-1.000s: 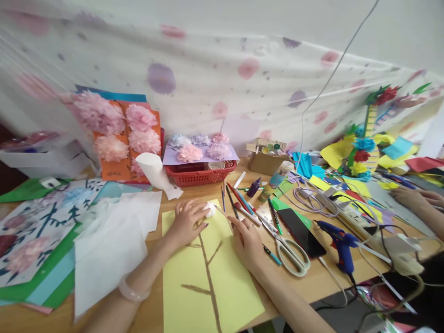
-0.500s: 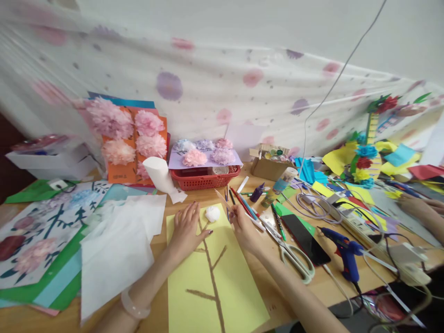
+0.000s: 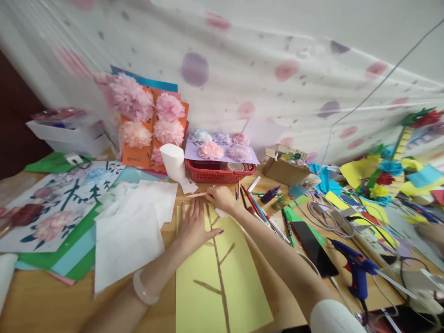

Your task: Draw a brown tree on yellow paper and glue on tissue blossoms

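Note:
A sheet of yellow paper (image 3: 204, 305) with a painted brown branch (image 3: 219, 263) lies in front of me. My left hand (image 3: 190, 226) rests flat on its upper left part, fingers stretched out. Pinched in my right hand (image 3: 222, 198) is a thin wooden stick (image 3: 197, 194), which points left just beyond my left fingertips, near the paper's top edge. Under my right wrist a bit of a white wad (image 3: 221, 212) shows on the paper; most of it is hidden.
White tissue sheets (image 3: 130, 236) lie at left, a white paper roll (image 3: 172, 162) and red basket (image 3: 222, 174) behind. Right are pens (image 3: 256, 206), a phone (image 3: 314, 247), a blue glue gun (image 3: 357, 268) and cables. Another person's hand (image 3: 430, 233) is at far right.
My right hand has moved left across the top of the paper with the stick, now covering most of the white wad. My left hand stays on the paper. The view has shifted.

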The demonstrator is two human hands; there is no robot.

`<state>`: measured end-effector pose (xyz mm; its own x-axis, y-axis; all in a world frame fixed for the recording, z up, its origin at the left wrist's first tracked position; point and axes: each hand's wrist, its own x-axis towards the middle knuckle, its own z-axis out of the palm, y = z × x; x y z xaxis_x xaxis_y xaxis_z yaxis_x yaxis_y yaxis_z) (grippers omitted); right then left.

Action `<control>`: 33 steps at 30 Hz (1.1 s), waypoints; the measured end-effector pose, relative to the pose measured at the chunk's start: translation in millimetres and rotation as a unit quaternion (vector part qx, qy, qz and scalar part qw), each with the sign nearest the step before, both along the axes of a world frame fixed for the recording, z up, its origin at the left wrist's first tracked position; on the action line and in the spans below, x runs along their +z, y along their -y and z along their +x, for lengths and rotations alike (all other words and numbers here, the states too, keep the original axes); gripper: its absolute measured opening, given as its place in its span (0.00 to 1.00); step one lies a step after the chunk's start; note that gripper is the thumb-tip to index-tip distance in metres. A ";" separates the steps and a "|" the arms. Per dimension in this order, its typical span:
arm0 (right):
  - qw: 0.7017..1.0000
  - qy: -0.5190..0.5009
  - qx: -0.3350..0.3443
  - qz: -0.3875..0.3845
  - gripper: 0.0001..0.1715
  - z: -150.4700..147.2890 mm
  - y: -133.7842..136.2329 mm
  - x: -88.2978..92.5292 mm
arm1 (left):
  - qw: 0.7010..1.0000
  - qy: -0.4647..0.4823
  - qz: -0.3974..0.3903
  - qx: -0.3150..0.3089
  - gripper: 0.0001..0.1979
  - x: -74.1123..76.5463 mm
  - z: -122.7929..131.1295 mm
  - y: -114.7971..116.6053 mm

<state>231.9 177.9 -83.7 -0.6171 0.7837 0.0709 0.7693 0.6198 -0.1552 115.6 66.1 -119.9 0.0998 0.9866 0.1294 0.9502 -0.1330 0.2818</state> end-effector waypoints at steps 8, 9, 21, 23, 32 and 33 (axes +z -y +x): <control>0.998 0.041 0.036 -0.034 0.16 -0.8 -0.3 -7.7 | 1.000 0.001 0.007 0.010 0.52 -11.2 0.3 -0.6; 0.997 0.045 0.043 -0.041 0.15 -1.8 -1.1 -7.5 | 1.000 0.002 0.010 0.010 0.51 -12.4 0.2 -0.6; 0.997 0.068 -0.026 -0.026 0.18 -6.4 4.4 8.1 | 1.000 0.008 0.000 0.004 0.52 -9.4 1.5 -1.0; 0.997 0.064 -0.029 -0.020 0.18 -9.8 7.4 12.5 | 1.000 0.011 -0.005 0.003 0.52 -6.6 1.5 -0.8; 0.998 0.045 -0.029 -0.032 0.19 -23.5 19.0 -0.1 | 1.000 0.025 0.018 0.001 0.50 -13.9 1.6 -1.7; 0.998 0.044 -0.026 -0.038 0.19 -23.2 19.0 -2.7 | 0.999 0.026 0.021 0.000 0.50 -15.1 1.3 -1.2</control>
<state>208.7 158.9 -86.5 -0.5766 0.8160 -0.0416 0.8128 0.5677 -0.1309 116.9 67.3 -135.0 0.0923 0.9802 0.1750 0.9345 -0.1459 0.3246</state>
